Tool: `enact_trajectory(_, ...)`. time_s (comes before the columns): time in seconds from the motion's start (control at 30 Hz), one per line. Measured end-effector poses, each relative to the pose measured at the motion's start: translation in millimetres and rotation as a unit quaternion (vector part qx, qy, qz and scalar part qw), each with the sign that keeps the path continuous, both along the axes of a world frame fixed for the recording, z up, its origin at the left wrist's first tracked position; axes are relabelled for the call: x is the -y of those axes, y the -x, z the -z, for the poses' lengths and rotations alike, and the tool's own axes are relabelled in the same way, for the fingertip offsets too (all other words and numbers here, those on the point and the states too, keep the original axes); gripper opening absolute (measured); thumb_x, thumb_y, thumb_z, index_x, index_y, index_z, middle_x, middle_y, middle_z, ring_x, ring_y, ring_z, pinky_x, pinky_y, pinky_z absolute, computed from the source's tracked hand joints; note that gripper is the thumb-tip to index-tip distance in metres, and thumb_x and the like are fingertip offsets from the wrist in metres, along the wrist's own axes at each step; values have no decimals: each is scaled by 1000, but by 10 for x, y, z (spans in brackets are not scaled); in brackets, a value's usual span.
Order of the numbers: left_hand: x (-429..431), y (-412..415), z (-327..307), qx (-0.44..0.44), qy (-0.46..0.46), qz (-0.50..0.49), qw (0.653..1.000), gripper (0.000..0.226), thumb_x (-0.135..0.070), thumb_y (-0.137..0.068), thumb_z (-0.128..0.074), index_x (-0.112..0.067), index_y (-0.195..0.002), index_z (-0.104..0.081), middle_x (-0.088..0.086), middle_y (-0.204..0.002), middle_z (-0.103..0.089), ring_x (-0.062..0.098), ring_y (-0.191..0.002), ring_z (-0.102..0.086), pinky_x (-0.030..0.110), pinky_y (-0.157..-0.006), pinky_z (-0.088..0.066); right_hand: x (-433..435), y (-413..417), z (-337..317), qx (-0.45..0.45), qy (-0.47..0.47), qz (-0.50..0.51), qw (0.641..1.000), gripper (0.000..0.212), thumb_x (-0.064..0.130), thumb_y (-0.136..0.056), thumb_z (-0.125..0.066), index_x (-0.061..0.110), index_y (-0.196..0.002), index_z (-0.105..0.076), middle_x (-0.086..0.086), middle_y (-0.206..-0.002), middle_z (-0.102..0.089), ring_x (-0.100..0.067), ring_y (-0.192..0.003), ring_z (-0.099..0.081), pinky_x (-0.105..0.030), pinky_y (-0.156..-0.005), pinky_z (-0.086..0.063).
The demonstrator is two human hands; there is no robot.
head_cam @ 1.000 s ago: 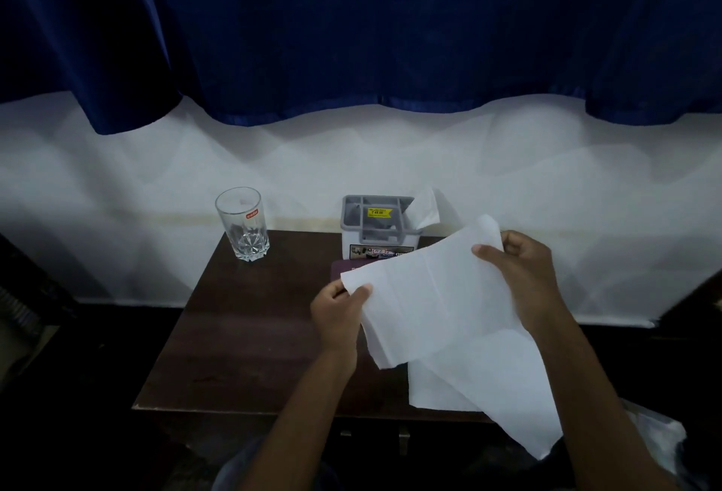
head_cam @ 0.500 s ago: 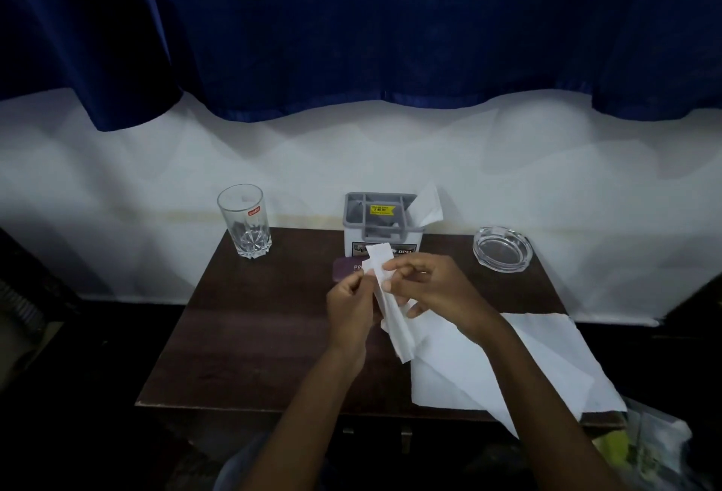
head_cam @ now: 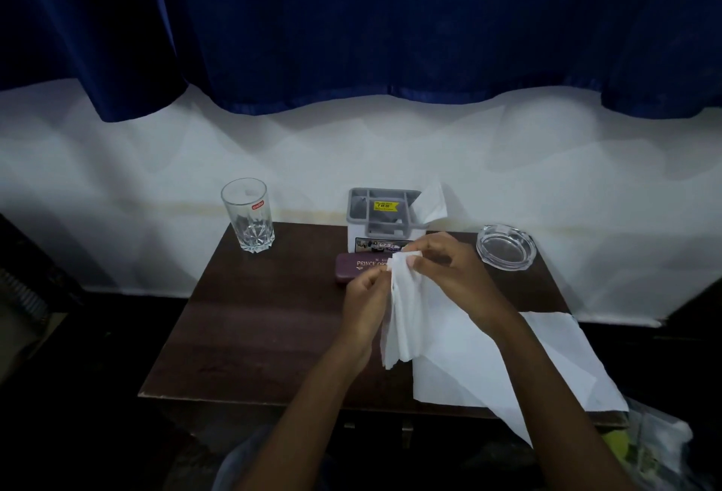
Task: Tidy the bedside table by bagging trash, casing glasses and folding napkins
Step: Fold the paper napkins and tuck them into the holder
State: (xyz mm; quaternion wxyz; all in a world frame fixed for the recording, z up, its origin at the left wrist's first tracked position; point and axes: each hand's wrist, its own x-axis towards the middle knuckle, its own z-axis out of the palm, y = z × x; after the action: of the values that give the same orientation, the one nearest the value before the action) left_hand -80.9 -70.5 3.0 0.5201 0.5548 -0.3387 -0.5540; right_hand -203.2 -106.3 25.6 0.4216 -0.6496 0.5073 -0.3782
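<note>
Both hands pinched one white napkin (head_cam: 402, 318) at its top, w/ left hand (head_cam: 365, 301) & right hand (head_cam: 449, 275) closed on it above the worktop (head_cam: 250, 318). Glasses case (head_cam: 357, 268) lay just behind, more napkins (head_cam: 488, 365) under right arm.

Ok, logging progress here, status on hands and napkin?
Both hands, left and right, pinch one napkin above the table. Napkin folded narrow, hanging down. Second napkin lies flat under right arm. Nothing in the way.
</note>
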Motion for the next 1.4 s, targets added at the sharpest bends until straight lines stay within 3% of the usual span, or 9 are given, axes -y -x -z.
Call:
enact_trajectory(0.23,-2,-40,-15,11,18,-37,999,26,-15,-93,-48,-19,-71,-60,4,-79,-59,19,-80,-51,28,-66,-40,-16,76,-88,67,1,-6,998,17,-2,-77,-69,13,-69,-66,-7,-97,-65,-28,-93,-60,-15,-65,-51)
enact_trajectory(0.47,4,-13,-47,-14,28,-30,999,21,-18,-93,-49,-22,-81,-66,7,-94,-66,21,-90,-59,36,-82,-46,-11,76,-76,-10,24,15,1000,16,4,-75,-72,13,-65,-63,-3,-98,-65,-16,-95,-61,-31,-86,-49)
enact_trajectory(0.7,13,2,-34,-40,28,-12,999,23,-36,-91,-53,-21,-83,-68,0,-85,-69,16,-82,-63,31,-77,-49,17,72,-48,-17,38,23,999,21,4,-76,-71,15,-61,-61,-3,-93,-66,-14,-86,-61,-24,-79,-48)
enact_trajectory(0.8,-4,-20,-12,31,91,19,995,14,-22,-89,-59,-25,-77,-67,-2,-79,-67,11,-76,-61,20,-67,-49,28,94,-30,-14,36,19,999,10,3,-76,-71,8,-70,-65,-2,-94,-67,-19,-92,-63,-35,-84,-50)
enact_trajectory(0.93,-13,-43,-13,64,132,26,989,23,-14,-91,-56,-27,-74,-64,-9,-72,-64,-7,-61,-59,8,-56,-44,26,122,-55,-43,37,-14,998,25,0,-75,-69,19,-91,-66,5,-110,-62,-10,-109,-54,-14,-88,-40)
enact_trajectory(1.0,-18,-37,-31,70,142,29,987,24,-13,-91,-55,-27,-74,-64,-12,-66,-65,-9,-59,-57,7,-55,-43,43,144,-81,-87,40,-39,995,26,1,-74,-70,24,-85,-64,7,-111,-60,-8,-111,-51,-20,-91,-40)
enact_trajectory(1.17,15,-40,6,80,167,-3,983,22,-16,-93,-53,-19,-75,-64,-18,-59,-61,-8,-58,-52,7,-55,-40,41,291,-210,-84,6,-52,995,17,-2,-74,-71,-11,-88,-66,6,-90,-66,3,-76,-57,-16,-72,-42)
enact_trajectory(1.3,30,-35,21,60,158,-27,985,36,-17,-95,-50,10,-73,-58,-7,-59,-48,-1,-57,-41,16,-54,-34,-26,363,-315,-22,-32,-46,998,11,-1,-77,-68,-4,-68,-64,-8,-64,-66,-10,-63,-56,-19,-62,-44)
enact_trajectory(1.4,2,-24,-42,1,94,8,996,32,-24,-94,-50,-13,-67,-60,-12,-57,-60,-4,-54,-53,13,-56,-43,-43,367,-331,18,-49,-29,998,15,-1,-79,-66,1,-65,-61,7,-50,-63,-3,-49,-56,-12,-50,-43)
